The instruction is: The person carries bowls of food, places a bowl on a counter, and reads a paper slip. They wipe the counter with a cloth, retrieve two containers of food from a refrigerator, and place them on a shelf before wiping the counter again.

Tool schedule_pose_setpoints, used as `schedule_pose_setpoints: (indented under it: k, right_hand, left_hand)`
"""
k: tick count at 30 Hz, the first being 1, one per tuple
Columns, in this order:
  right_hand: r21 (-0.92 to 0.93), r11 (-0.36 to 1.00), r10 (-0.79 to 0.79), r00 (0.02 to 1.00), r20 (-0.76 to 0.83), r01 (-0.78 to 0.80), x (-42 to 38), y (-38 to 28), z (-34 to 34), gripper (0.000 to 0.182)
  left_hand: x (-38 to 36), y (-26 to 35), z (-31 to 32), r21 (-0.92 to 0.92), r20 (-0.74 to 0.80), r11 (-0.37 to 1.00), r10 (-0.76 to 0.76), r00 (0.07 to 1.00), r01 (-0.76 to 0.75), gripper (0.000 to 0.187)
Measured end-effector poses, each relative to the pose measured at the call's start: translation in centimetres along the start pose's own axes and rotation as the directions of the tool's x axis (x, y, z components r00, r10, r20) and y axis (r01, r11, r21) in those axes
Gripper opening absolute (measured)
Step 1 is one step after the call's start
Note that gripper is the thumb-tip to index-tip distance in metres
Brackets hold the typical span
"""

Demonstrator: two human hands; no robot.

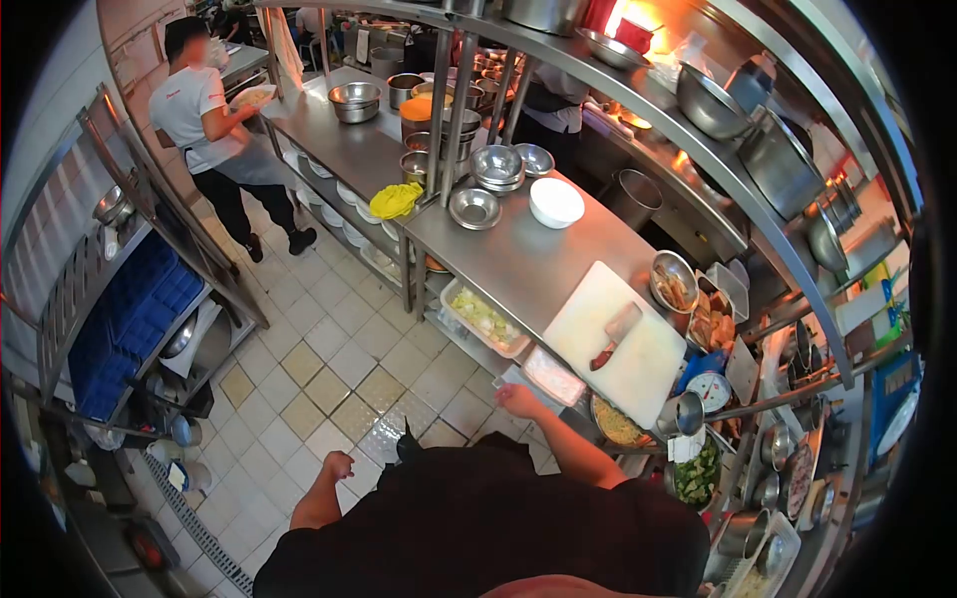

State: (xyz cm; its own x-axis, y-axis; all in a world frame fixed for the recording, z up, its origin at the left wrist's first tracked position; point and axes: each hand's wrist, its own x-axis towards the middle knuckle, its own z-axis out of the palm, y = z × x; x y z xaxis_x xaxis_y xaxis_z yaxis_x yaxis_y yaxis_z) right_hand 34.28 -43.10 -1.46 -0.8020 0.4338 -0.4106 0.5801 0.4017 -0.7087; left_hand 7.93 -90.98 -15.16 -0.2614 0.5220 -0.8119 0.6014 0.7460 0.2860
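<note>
My left hand [339, 465] hangs low over the tiled floor, its fingers curled in, with nothing visible in it. My right hand [517, 401] is beside the worktop's lower shelf, fingers loosely curled and seemingly holding nothing. Closest to it is a white tub [554, 376] with pale pink contents. Farther along the shelf sits a tray of chopped pale-green vegetables [485, 317]. Above, on the worktop, lies a white cutting board [643, 374] with a cleaver [623, 324] resting on it, its reddish-brown handle towards me.
The steel worktop [469, 254] runs along my right, with a white bowl [556, 203] and steel bowls [496, 166]. A kitchen scale [710, 391] stands past the board. At left is a rack with blue crates [130, 319]. A co-worker [204, 120] holding a plate stands in the aisle ahead.
</note>
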Motion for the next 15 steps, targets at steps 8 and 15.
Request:
schedule_pose_setpoints:
  k: [8,15]
  right_hand:
    - [0.058,0.996,0.088,0.808,-0.583,-0.066,10.3,-5.7,-11.7,0.013]
    - [-0.365,0.927,-0.265,0.538,-0.800,-0.088,23.9,-11.9,-27.4,0.017]
  left_hand:
    - [1.5,-8.1,-3.5,-0.618,-0.001,0.751,-0.296,0.955,0.232,0.052]
    - [6.2,-7.5,-9.1,-0.765,-0.046,0.643,0.015,0.999,-0.045,0.039]
